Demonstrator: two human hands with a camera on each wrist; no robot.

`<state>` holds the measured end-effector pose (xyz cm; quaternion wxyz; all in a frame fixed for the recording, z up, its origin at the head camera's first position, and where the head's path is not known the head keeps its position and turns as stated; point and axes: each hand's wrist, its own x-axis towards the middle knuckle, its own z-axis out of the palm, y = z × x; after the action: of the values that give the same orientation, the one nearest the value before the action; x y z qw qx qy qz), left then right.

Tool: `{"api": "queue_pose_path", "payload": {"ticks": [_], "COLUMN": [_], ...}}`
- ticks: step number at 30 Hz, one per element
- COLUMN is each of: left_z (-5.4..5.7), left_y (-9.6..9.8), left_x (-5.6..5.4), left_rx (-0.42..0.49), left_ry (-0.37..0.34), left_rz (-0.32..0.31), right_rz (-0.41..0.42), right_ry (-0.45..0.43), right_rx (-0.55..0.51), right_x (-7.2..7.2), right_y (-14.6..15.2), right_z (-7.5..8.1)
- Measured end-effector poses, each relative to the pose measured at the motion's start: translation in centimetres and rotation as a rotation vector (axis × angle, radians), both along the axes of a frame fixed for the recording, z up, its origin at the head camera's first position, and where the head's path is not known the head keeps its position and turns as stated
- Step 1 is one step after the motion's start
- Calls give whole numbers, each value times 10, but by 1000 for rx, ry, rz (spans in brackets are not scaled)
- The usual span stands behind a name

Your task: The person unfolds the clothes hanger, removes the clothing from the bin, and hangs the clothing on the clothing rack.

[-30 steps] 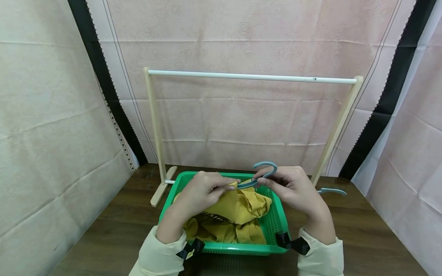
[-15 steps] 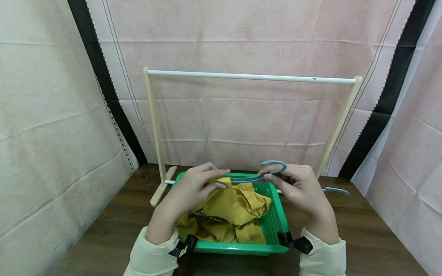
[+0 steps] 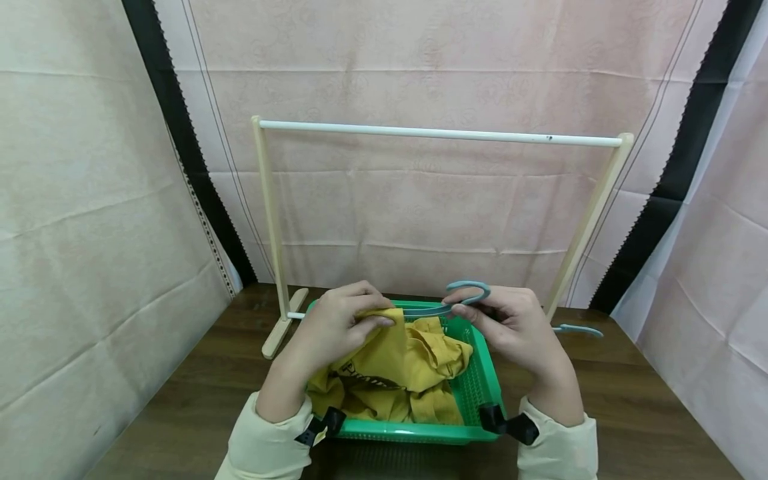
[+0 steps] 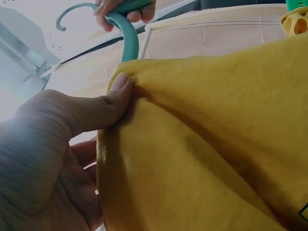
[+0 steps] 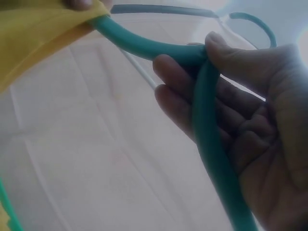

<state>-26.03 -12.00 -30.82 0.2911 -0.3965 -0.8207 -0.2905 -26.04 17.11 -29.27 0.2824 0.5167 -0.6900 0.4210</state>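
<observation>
A blue-green clothes hanger (image 3: 427, 311) is held level above the green basket (image 3: 414, 433). My right hand (image 3: 510, 323) pinches it between thumb and fingers at the foot of its hook, as the right wrist view shows. One arm of the hanger runs left into a yellow shirt (image 3: 384, 350); the other passes beneath my right hand and comes out beyond the wrist. With thumb and fingers my left hand (image 3: 339, 327) pinches the upper edge of the shirt (image 4: 202, 130), where the hanger's left end is hidden. Below, the shirt's dark print and crumpled folds lie in the basket.
Behind the basket stands a rack with a white horizontal rail (image 3: 432, 133) and pale uprights (image 3: 271, 220). Its left foot (image 3: 285, 325) rests on the brown wooden table (image 3: 198, 400). Pale cloth walls (image 3: 420, 213) enclose the back and both sides.
My left hand has shifted left and slightly up, drawing the shirt's edge along and baring more of the hanger's arm. My right hand went slightly right with the hanger, then partly back.
</observation>
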Motion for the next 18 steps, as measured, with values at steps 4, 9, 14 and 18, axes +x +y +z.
{"api": "queue_pose_path", "payload": {"ticks": [4, 9, 14, 18], "left_z": [1, 2, 1, 1], "left_y": [-2, -8, -11, -8], "left_x": [0, -1, -3, -4], "left_rx": [-39, -74, -32, -11], "left_ry": [-76, -120, -98, -81], "left_rz": [48, 112, 86, 59], "right_rz": [-26, -143, -217, -208], "right_ry": [-102, -230, -276, -245], "right_rx": [72, 164, 196, 193], "right_x": [2, -2, -4, -5], "right_y": [2, 15, 25, 26], "right_z": [1, -2, -5, -6]}}
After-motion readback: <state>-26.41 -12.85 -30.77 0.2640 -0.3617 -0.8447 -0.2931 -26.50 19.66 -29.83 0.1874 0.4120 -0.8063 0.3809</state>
